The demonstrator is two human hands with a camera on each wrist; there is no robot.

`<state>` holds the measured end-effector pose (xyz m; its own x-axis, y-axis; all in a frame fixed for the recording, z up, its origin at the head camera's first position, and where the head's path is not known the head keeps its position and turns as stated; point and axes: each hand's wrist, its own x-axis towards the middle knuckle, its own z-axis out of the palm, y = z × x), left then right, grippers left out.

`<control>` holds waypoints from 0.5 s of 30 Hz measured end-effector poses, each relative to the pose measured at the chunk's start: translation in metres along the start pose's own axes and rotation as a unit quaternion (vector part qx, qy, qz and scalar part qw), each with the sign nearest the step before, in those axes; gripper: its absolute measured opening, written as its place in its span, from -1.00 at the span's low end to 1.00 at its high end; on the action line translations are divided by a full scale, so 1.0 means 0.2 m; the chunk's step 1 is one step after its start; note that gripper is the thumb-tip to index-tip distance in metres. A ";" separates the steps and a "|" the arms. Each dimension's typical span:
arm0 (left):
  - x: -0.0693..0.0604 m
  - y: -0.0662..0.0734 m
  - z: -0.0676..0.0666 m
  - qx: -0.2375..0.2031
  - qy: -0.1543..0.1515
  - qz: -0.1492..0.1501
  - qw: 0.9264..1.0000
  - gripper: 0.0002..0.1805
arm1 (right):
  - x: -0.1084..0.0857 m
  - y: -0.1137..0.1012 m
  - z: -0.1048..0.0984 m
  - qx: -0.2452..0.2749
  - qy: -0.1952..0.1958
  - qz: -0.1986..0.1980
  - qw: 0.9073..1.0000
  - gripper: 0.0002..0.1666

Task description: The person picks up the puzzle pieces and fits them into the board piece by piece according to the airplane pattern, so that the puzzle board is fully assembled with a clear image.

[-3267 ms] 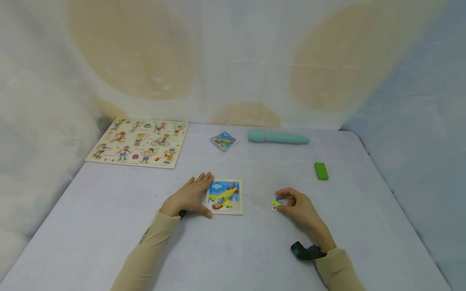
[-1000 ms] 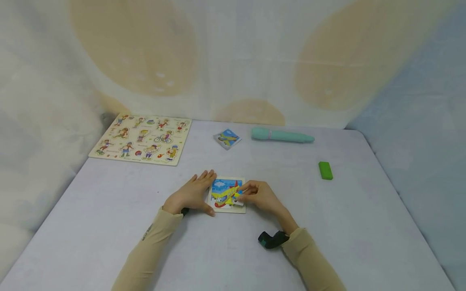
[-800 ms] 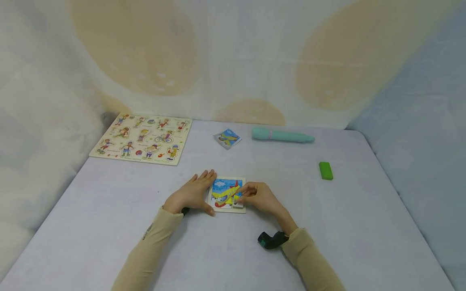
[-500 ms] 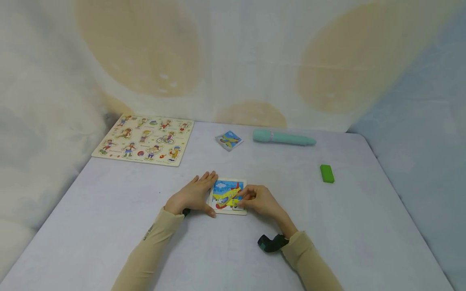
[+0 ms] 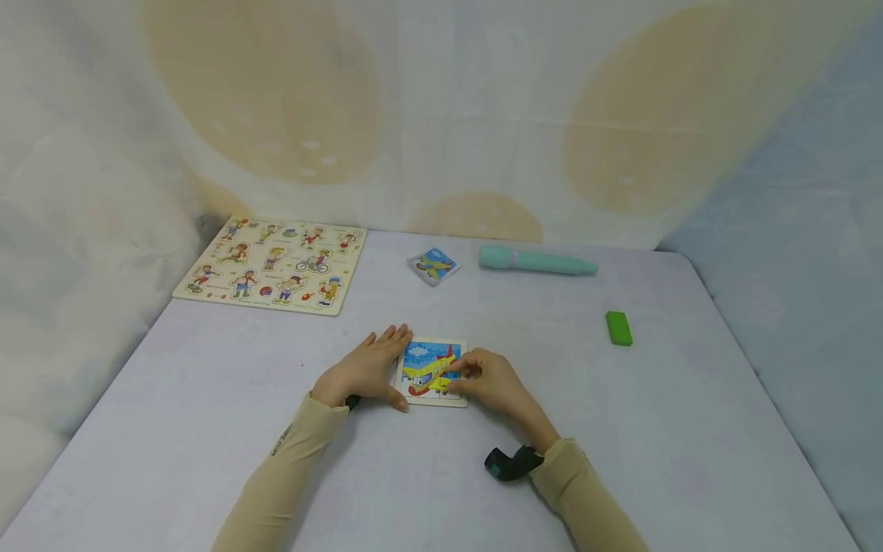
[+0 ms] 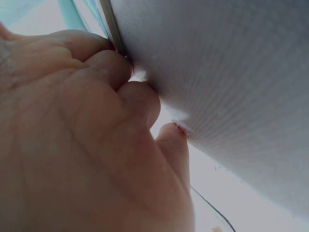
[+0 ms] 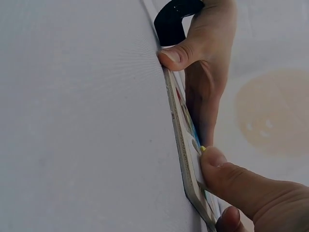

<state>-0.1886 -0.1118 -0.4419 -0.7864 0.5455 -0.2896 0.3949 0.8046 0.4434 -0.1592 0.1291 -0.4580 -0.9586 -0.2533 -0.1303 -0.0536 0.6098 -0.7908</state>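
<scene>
A small square jigsaw puzzle (image 5: 431, 372) with a yellow-and-red airplane on blue sky lies in a pale wooden frame at the middle of the table. My left hand (image 5: 364, 371) rests spread along its left edge, thumb at the lower corner, fingertips at the upper one; the left wrist view shows it close up. My right hand (image 5: 491, 382) is bent over the board's lower right, thumb and forefinger pinching a puzzle piece (image 5: 441, 386) that sits in that corner. In the right wrist view the thumb (image 7: 227, 176) presses near the piece's edge; how flush it lies is hard to tell.
A large wooden puzzle board (image 5: 270, 267) with figures of children lies back left. Behind the jigsaw are a small airplane picture card (image 5: 434, 266) and a teal microphone-shaped object (image 5: 538, 261). A green block (image 5: 618, 328) lies to the right. Patterned cloth surrounds the table.
My right hand has carried the puzzle piece leftward from the table onto the board and lowered it into the lower right corner. My left hand has stayed at the frame's left edge.
</scene>
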 end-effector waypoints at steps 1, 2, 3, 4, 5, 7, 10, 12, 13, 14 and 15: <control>0.00 0.00 0.00 0.000 0.000 0.000 1.000 0.36 | 0.00 0.00 0.00 -0.007 0.000 0.000 1.000 -0.80; 0.00 0.00 0.00 0.000 0.000 0.000 1.000 0.36 | 0.00 0.00 0.00 -0.015 0.000 -0.001 1.000 -0.79; 0.00 0.00 0.00 0.000 -0.001 0.000 1.000 0.36 | 0.00 0.00 0.00 -0.024 0.000 -0.004 1.000 -0.78; 0.01 0.00 0.00 -0.001 -0.002 0.000 1.000 0.35 | 0.00 -0.01 0.00 -0.033 0.001 -0.008 0.999 -0.77; 0.01 0.00 0.00 0.000 -0.003 0.000 1.000 0.35 | 0.00 -0.01 0.00 -0.041 0.001 -0.010 0.999 -0.75; 0.01 0.00 0.00 0.002 -0.005 0.000 1.000 0.35 | 0.00 -0.01 0.00 -0.056 0.005 -0.017 0.998 -0.70; 0.00 0.01 0.00 0.002 -0.006 0.001 1.000 0.35 | -0.01 -0.02 0.01 -0.070 0.014 -0.021 0.997 -0.63; 0.00 0.01 -0.01 0.001 -0.007 0.000 1.000 0.35 | -0.01 -0.02 0.01 -0.071 0.020 -0.021 0.997 -0.60; 0.00 0.01 -0.01 0.000 -0.006 0.001 1.000 0.35 | -0.01 -0.02 0.01 -0.071 0.021 -0.021 0.997 -0.60; 0.00 0.01 -0.01 0.000 -0.005 0.001 1.000 0.35 | -0.01 -0.03 0.01 -0.069 0.023 -0.022 0.997 -0.59; 0.00 0.01 -0.01 0.000 -0.005 0.000 1.000 0.34 | -0.01 -0.02 0.01 -0.067 0.023 -0.023 0.997 -0.59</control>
